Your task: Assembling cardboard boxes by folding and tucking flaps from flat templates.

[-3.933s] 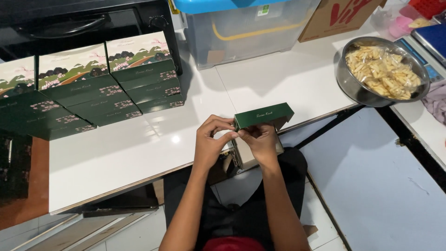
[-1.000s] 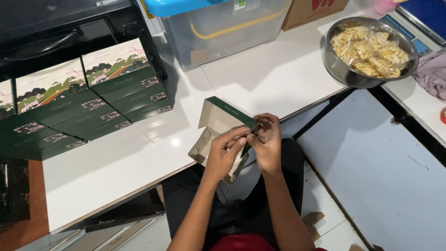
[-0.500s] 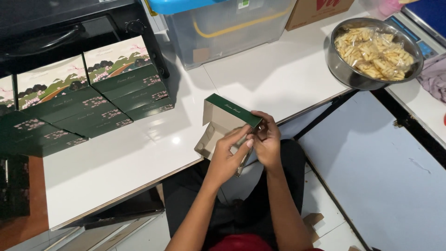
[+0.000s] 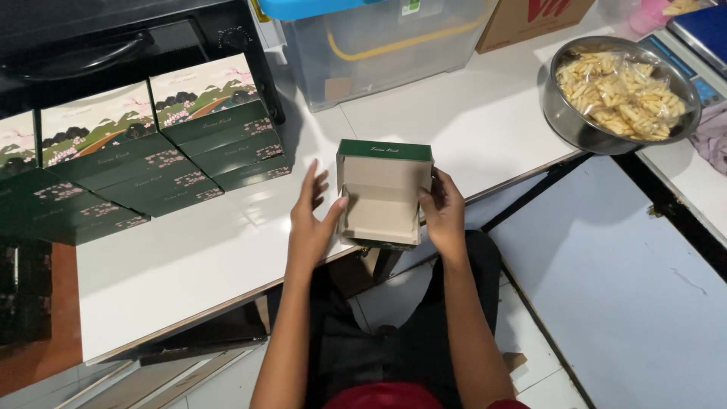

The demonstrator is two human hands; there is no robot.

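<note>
Here I have the open box [image 4: 384, 198] at the near edge of the white table [image 4: 469, 144], its brown inside facing up at me and its green end panel on the far side, so its long axis runs away from my body. My right hand [image 4: 445, 208] grips the right wall, thumb over the rim and fingers curled around the outside. My left hand [image 4: 311, 220] is open, fingers spread and pointing away, with only the thumb touching the left wall. Stacked green boxes [image 4: 159, 163] sit to the left, a metal bowl [image 4: 621, 92] of bagged snacks far right.
</note>
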